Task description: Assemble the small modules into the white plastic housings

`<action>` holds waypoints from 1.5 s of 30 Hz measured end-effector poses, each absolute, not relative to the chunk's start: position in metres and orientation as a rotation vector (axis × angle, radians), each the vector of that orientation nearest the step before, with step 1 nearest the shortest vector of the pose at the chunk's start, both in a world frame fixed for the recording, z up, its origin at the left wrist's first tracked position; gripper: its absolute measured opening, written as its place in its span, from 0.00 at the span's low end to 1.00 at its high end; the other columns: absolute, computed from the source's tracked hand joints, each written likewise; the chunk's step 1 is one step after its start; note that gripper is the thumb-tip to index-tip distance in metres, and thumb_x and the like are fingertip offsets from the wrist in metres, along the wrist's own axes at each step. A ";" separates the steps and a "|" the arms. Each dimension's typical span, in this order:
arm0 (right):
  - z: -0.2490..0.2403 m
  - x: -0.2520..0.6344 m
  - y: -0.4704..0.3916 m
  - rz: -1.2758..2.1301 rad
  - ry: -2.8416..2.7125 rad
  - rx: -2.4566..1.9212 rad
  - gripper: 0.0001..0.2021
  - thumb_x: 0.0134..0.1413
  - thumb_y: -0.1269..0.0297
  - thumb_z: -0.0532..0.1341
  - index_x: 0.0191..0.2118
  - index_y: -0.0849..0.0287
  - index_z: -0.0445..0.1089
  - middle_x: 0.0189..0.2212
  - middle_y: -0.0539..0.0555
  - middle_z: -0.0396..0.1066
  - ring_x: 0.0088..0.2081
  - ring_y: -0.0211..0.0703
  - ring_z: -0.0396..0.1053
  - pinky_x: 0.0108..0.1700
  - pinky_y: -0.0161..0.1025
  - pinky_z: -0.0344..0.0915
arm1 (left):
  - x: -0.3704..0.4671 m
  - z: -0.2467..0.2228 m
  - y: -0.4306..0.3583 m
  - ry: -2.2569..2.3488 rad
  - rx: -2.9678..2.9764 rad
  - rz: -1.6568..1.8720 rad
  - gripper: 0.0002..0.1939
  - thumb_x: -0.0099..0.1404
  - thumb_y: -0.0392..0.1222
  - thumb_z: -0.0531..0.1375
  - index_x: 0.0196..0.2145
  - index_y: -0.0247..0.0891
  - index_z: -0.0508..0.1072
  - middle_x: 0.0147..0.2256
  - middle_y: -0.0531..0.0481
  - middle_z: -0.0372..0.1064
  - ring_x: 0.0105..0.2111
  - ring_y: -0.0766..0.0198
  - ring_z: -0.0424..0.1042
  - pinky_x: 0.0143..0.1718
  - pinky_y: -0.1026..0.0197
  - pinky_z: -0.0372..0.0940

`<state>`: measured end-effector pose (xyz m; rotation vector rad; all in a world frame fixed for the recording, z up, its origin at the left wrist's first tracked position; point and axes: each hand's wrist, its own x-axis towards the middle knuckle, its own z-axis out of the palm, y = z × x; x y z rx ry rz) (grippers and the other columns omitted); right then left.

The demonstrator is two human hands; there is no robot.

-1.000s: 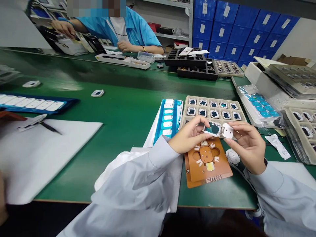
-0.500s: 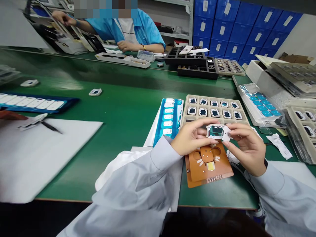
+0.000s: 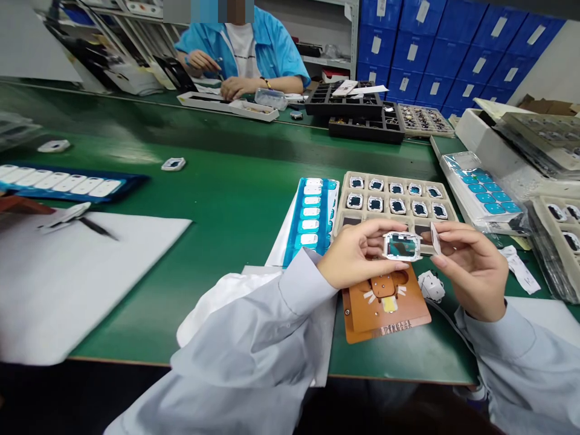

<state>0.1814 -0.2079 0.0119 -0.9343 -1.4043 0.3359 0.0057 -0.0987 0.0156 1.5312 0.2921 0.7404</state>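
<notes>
The left hand [image 3: 351, 255] grasps a white-rimmed frame [image 3: 402, 246] between thumb and fingers, its long axis running sideways toward the right hand [image 3: 475, 266], whose thumb and fingertips pinch a thin white plate [image 3: 435, 238] nearly edge-on, just beside the frame but apart.

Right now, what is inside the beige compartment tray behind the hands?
The tray shows white watch-style frames in its two far rows, five each. Its nearest row shows dark patches; the left hand and right hand cover much of it.
</notes>
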 end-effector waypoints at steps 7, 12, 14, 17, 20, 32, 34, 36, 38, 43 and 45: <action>0.023 0.178 -0.214 -0.037 -1.716 -1.062 0.23 0.49 0.79 0.68 0.51 0.54 0.72 0.46 0.59 0.73 0.48 0.52 0.72 0.47 0.50 0.71 | 0.006 0.012 -0.108 0.276 1.691 0.755 0.25 0.51 0.37 0.72 0.48 0.33 0.75 0.34 0.46 0.77 0.31 0.64 0.77 0.29 0.67 0.74; 0.033 0.175 -0.218 -0.269 -1.910 -1.101 0.17 0.53 0.76 0.67 0.49 0.56 0.71 0.43 0.60 0.75 0.42 0.50 0.73 0.40 0.48 0.69 | 0.005 0.009 -0.108 0.242 1.787 0.813 0.25 0.53 0.39 0.71 0.49 0.33 0.75 0.34 0.46 0.78 0.29 0.65 0.77 0.29 0.67 0.74; 0.035 0.176 -0.219 -0.294 -1.950 -1.100 0.15 0.54 0.75 0.67 0.48 0.57 0.72 0.43 0.60 0.75 0.41 0.50 0.73 0.39 0.48 0.69 | 0.005 0.009 -0.107 0.216 1.807 0.815 0.26 0.52 0.39 0.72 0.49 0.33 0.75 0.35 0.46 0.79 0.31 0.63 0.78 0.31 0.66 0.75; 0.038 0.178 -0.220 -0.295 -1.995 -1.092 0.14 0.55 0.75 0.67 0.47 0.59 0.72 0.45 0.62 0.75 0.42 0.50 0.73 0.40 0.48 0.68 | 0.005 0.009 -0.106 0.178 1.800 0.822 0.28 0.49 0.38 0.73 0.49 0.33 0.75 0.40 0.43 0.79 0.36 0.59 0.79 0.36 0.64 0.76; 0.039 0.180 -0.220 -0.296 -2.005 -1.089 0.13 0.55 0.74 0.66 0.46 0.59 0.73 0.44 0.61 0.75 0.42 0.50 0.72 0.40 0.48 0.68 | 0.005 0.009 -0.106 0.151 1.760 0.832 0.29 0.48 0.37 0.74 0.48 0.33 0.76 0.42 0.43 0.79 0.38 0.58 0.80 0.41 0.60 0.77; 0.038 0.178 -0.220 -0.278 -1.985 -1.104 0.15 0.55 0.75 0.66 0.48 0.53 0.73 0.45 0.58 0.76 0.40 0.49 0.72 0.38 0.48 0.68 | 0.007 0.009 -0.108 0.173 1.673 0.780 0.28 0.46 0.39 0.75 0.44 0.35 0.73 0.40 0.45 0.79 0.39 0.58 0.80 0.45 0.57 0.76; 0.038 0.178 -0.220 -0.267 -1.987 -1.101 0.15 0.55 0.75 0.66 0.47 0.54 0.73 0.44 0.59 0.75 0.40 0.49 0.72 0.38 0.48 0.68 | 0.007 0.008 -0.109 0.183 1.653 0.769 0.28 0.45 0.38 0.75 0.43 0.35 0.72 0.39 0.45 0.79 0.39 0.58 0.80 0.44 0.57 0.76; 0.038 0.179 -0.220 -0.261 -1.986 -1.103 0.15 0.55 0.75 0.66 0.47 0.54 0.73 0.44 0.59 0.75 0.40 0.49 0.72 0.38 0.48 0.68 | 0.006 0.008 -0.109 0.187 1.655 0.770 0.27 0.46 0.38 0.75 0.43 0.35 0.72 0.38 0.45 0.79 0.39 0.58 0.80 0.44 0.57 0.76; 0.038 0.179 -0.220 -0.259 -1.988 -1.101 0.15 0.55 0.75 0.66 0.47 0.55 0.73 0.44 0.59 0.75 0.40 0.49 0.72 0.38 0.48 0.68 | 0.006 0.008 -0.110 0.183 1.666 0.779 0.27 0.46 0.39 0.75 0.43 0.35 0.72 0.38 0.45 0.79 0.39 0.57 0.80 0.45 0.57 0.76; 0.037 0.179 -0.220 -0.259 -1.991 -1.096 0.15 0.55 0.75 0.66 0.48 0.54 0.73 0.44 0.59 0.75 0.40 0.49 0.72 0.38 0.48 0.68 | 0.006 0.007 -0.109 0.146 1.694 0.806 0.26 0.46 0.37 0.75 0.43 0.35 0.71 0.37 0.46 0.79 0.38 0.57 0.80 0.44 0.58 0.76; 0.037 0.179 -0.220 -0.255 -1.985 -1.107 0.16 0.55 0.75 0.66 0.49 0.52 0.73 0.45 0.58 0.75 0.40 0.50 0.73 0.38 0.48 0.68 | 0.006 0.006 -0.109 0.149 1.711 0.810 0.26 0.47 0.38 0.75 0.43 0.35 0.72 0.38 0.45 0.79 0.39 0.57 0.80 0.45 0.57 0.76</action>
